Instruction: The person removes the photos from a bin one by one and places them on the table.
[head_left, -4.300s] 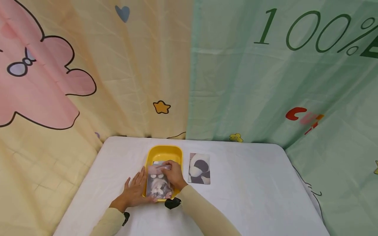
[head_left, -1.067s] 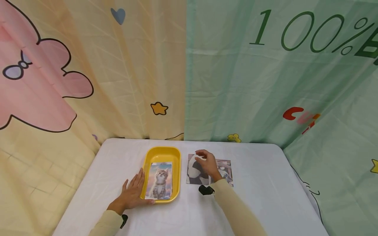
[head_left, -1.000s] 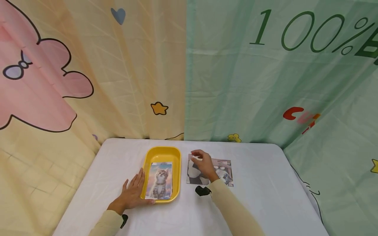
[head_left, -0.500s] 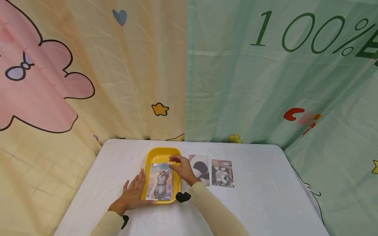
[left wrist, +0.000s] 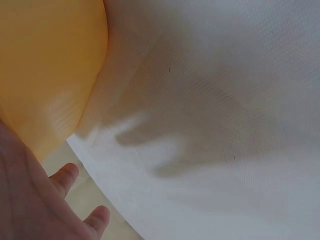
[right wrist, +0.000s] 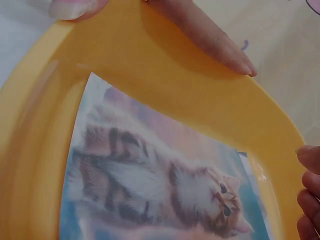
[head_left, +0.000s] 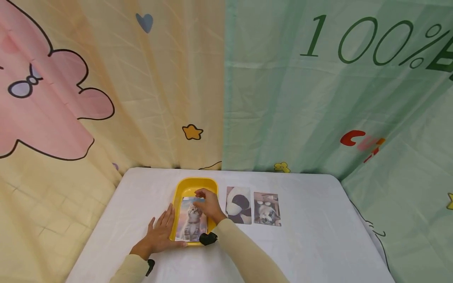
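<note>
Left hand [head_left: 161, 234], fingers straight, rests on left edge of yellow tray [head_left: 196, 184] | Right hand [head_left: 209, 204], loosely bent, empty, above kitten card [head_left: 191, 226] | Kitten card lies in tray, toward near edge | Risk: underlying card [right wrist: 251, 173] may lift too if a pinch catches both

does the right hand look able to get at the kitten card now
Likely yes: the right hand hangs over the kitten card in the yellow tray, nothing shows lying on the card, and the left hand is out at the tray's rim.
</note>
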Demonstrator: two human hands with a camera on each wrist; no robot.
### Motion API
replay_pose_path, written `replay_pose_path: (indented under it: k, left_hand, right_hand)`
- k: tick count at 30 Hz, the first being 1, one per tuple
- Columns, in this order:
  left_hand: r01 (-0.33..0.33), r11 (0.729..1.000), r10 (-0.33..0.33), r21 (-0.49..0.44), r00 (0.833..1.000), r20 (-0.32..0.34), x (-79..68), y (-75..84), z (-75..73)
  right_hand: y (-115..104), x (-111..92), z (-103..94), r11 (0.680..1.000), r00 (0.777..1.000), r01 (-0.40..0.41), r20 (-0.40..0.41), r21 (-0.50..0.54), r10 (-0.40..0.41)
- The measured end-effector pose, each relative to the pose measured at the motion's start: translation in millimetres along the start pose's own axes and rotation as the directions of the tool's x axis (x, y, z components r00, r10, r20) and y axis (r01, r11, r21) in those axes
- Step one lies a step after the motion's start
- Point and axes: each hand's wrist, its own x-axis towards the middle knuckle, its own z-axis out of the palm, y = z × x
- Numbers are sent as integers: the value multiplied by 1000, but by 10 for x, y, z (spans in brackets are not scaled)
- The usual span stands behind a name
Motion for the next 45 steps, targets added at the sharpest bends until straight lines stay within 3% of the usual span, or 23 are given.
replay_pose_path:
  k: [12, 18, 22, 29, 35, 38, 45]
  left_hand:
    - [-26, 1000, 26, -6, 999, -25, -2, -5, 12]
    - [-33, 999, 33, -1, 999, -30, 5, -3, 19]
    - [-35, 999, 35, -2, 999, -29, 10, 6, 21]
    - [-25, 1000, 25, 5, 999, -26, 13, 12, 26]
    - [-17, 1000, 17, 4, 1000, -16, 13, 14, 20]
    - [-15, 1000, 15, 4, 1000, -15, 13, 12, 20]
    - [-11, 1000, 11, 2, 1000, -20, -4, 1, 9]
  right_hand:
    - [30, -6, 177, 988, 986, -152, -68, 35, 155]
    - [70, -13, 237, 969, 966, -243, -103, -48, 237]
    - [107, -22, 261, 956, 962, -254, -141, -146, 234]
    - [132, -35, 296, 943, 959, -271, -142, -193, 247]
    - [176, -20, 301, 940, 970, -229, -135, -252, 200]
    - [158, -33, 298, 954, 973, -214, -136, -212, 188]
    - [91, -65, 289, 990, 983, -143, -111, 12, 144]
